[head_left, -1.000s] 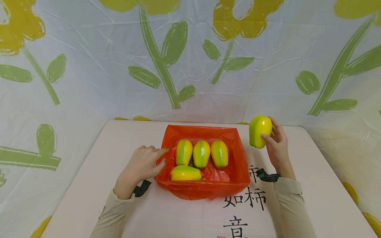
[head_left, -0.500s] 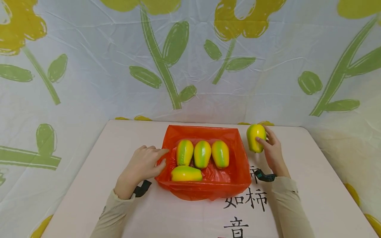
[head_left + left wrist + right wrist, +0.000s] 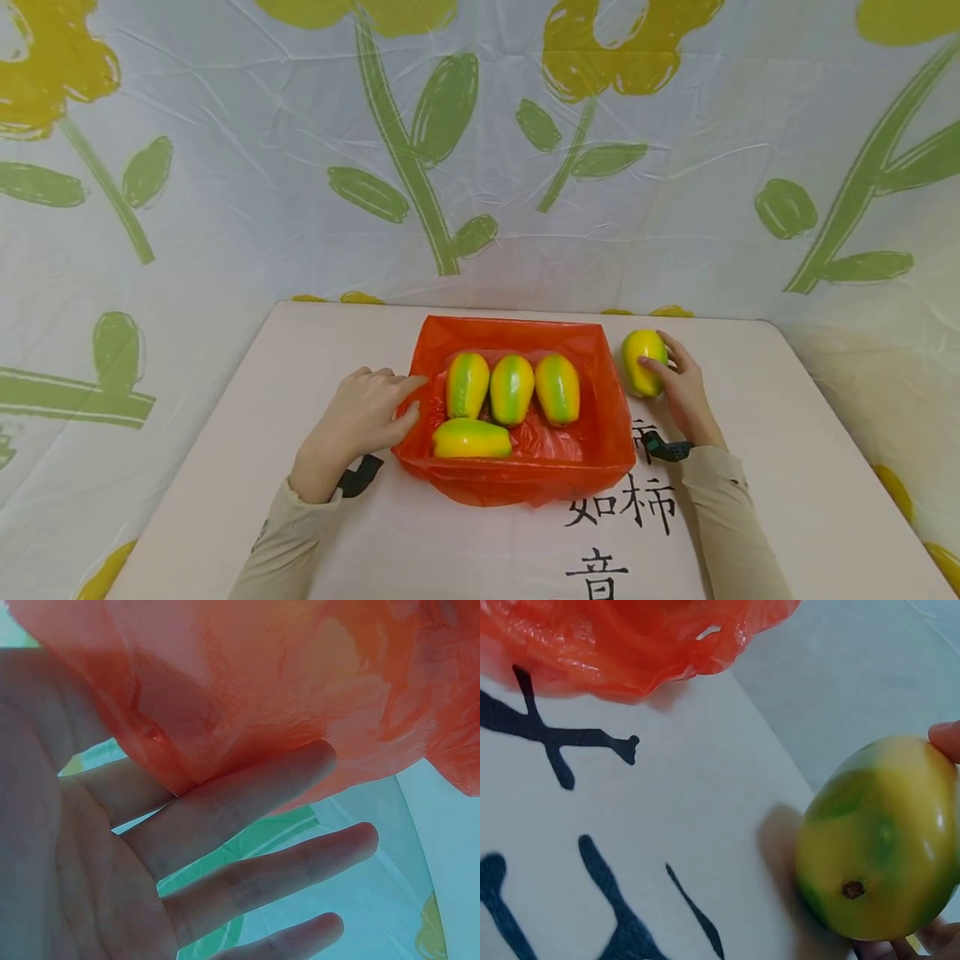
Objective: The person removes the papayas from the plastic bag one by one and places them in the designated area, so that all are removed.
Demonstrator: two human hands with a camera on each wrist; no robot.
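A glossy yellow-green papaya (image 3: pixel 641 367) is gripped in my right hand (image 3: pixel 686 392), to the right of a red plastic bag (image 3: pixel 525 483) spread open like a box. In the right wrist view, that papaya (image 3: pixel 877 847) shows its brown stem mark; whether it touches the table I cannot tell. Inside the bag, three papayas (image 3: pixel 512 390) stand side by side and another papaya (image 3: pixel 472 438) lies sideways in front. At the bag's left rim is my left hand (image 3: pixel 363 417). Its fingers (image 3: pixel 262 881) are straight in the left wrist view; the red film touches them and hides part of the hand.
The light table (image 3: pixel 247 442) has black Chinese characters (image 3: pixel 600 575) near its front. Behind it hangs a white cloth (image 3: pixel 247 208) with printed flowers. A dark wrist camera (image 3: pixel 667 448) sits on the right wrist, another dark wrist camera (image 3: pixel 362 477) on the left.
My right hand has lowered the papaya toward the table and brought it slightly left, closer to the bag. The left hand and the papayas in the bag have stayed in place.
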